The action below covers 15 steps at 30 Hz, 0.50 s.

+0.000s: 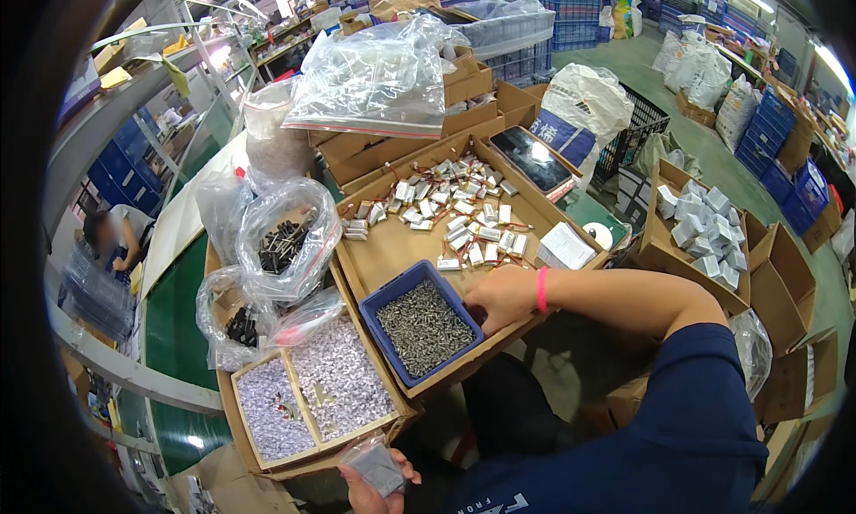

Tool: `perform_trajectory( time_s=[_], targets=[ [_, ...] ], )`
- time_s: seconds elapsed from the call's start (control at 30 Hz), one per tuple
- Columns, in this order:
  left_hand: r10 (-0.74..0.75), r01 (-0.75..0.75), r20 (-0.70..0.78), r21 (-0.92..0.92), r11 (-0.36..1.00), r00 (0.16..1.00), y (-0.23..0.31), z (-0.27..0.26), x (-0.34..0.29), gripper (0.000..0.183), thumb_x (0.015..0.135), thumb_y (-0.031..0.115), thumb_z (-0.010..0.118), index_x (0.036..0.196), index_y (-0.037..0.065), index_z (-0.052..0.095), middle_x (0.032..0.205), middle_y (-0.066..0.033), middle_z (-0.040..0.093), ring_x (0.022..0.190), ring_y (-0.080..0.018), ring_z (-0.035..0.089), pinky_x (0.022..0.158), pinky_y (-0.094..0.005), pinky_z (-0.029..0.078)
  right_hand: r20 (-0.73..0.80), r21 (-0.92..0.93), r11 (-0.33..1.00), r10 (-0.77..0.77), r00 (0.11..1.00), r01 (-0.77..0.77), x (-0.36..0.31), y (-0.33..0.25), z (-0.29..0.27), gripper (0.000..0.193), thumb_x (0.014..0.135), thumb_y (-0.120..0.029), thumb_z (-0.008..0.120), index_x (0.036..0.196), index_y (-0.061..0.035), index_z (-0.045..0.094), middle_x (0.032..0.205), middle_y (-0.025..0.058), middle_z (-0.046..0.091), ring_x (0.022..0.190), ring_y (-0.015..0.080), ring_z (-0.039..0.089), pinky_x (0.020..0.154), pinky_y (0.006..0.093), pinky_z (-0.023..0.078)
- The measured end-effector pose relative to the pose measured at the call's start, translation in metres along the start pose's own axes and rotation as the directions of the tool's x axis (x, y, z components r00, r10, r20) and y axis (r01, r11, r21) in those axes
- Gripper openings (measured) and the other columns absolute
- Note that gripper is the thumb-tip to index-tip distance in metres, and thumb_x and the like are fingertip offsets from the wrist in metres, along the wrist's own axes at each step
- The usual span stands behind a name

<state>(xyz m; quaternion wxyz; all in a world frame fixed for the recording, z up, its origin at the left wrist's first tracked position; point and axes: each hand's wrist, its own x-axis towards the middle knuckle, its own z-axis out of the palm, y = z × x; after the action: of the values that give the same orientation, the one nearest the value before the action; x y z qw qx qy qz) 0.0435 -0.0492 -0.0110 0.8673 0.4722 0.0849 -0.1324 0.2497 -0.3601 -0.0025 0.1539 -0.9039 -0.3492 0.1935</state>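
Observation:
My left hand [358, 493] is closed around a flat grey piece in a clear plastic bag [378, 468], low in front of me. My right hand [505, 297], with a pink band at its wrist, reaches into a shallow cardboard box [383, 266]. Its fingers curl downward beside the right rim of a blue bin [367, 311]; what they hold, if anything, is hidden. Small metal screws [426, 328] fill that bin. Behind it, many silver pouch batteries [459, 213] with thin wires lie scattered in the box.
A divided wooden tray [299, 398] of small white parts stands left of the bin. Plastic bags of black parts [283, 246] lie behind it. A tablet [532, 157] and white paper [567, 245] rest at the box's right. Grey boxes [704, 229] fill a carton. Another person [134, 238] sits far left.

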Motion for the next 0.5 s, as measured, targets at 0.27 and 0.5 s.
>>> perform_trajectory(
  time_s=[0.27,0.5],
  targets=[
    [0.001,-0.001,0.008,-0.012,1.000,1.000,-0.004,-0.002,-0.003,0.070,0.088,0.063,0.042,0.124,0.004,0.047,0.093,-0.0112,0.059,0.074,-0.0229,0.057,0.062,-0.0370,0.048,0.038,0.218,0.965,0.140,0.989,-0.145,0.012,-0.001,0.006,0.038,0.075,-0.035,0.064,0.100,-0.0067,0.064,0.094,0.0117,0.066,0.087,0.0264,0.064,0.075,0.0374,0.050],
    [0.024,-0.024,0.000,-0.001,1.000,1.000,-0.001,-0.006,-0.010,0.071,0.088,0.064,0.040,0.125,0.004,0.047,0.094,-0.0110,0.059,0.075,-0.0227,0.057,0.063,-0.0371,0.048,-0.072,0.512,0.838,0.260,0.963,-0.188,-0.014,0.025,-0.036,0.020,0.084,-0.023,0.062,0.096,-0.0061,0.064,0.081,0.0035,0.067,0.069,0.0120,0.064,0.058,0.0256,0.049]
  ],
)
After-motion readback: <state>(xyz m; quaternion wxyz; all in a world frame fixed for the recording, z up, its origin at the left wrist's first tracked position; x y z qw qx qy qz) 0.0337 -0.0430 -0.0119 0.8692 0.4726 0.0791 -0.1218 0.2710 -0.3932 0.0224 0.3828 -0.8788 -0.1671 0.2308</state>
